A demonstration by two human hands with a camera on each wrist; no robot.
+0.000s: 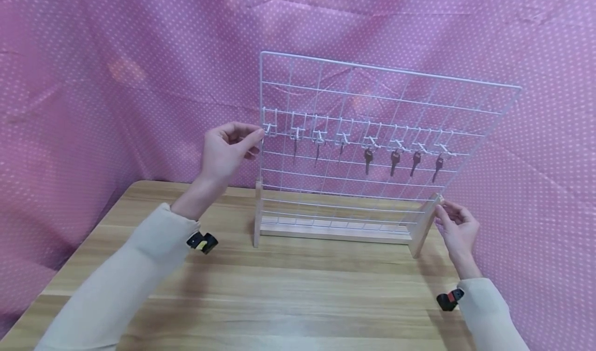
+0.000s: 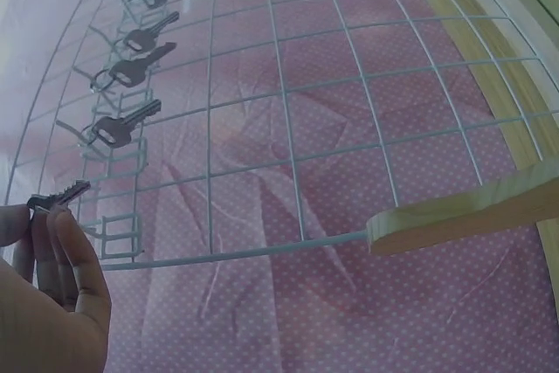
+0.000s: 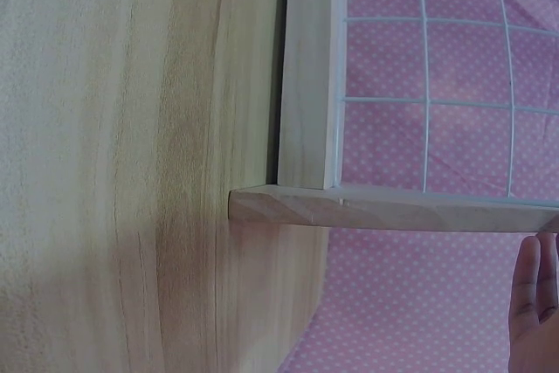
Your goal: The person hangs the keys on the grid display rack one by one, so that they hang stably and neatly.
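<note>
My left hand (image 1: 225,149) is at the left edge of a white wire grid rack (image 1: 391,71), beside its leftmost hook (image 1: 269,130). In the left wrist view, its thumb and fingers pinch a small metal key (image 2: 61,196), whose toothed blade sticks out past the fingertips. More keys (image 1: 395,159) hang from a row of hooks across the grid. My right hand (image 1: 458,229) grips the upper end of the rack's right wooden upright (image 1: 423,227). Two of its fingers (image 3: 526,281) show against the upright's outer side in the right wrist view; the thumb is out of that view.
The rack stands on a wood-grain table (image 1: 288,294), its uprights joined by a low wooden crossbar (image 1: 335,234). Pink polka-dot cloth (image 1: 153,82) hangs behind and on both sides. Small black devices (image 1: 202,241) are strapped at both sleeve cuffs.
</note>
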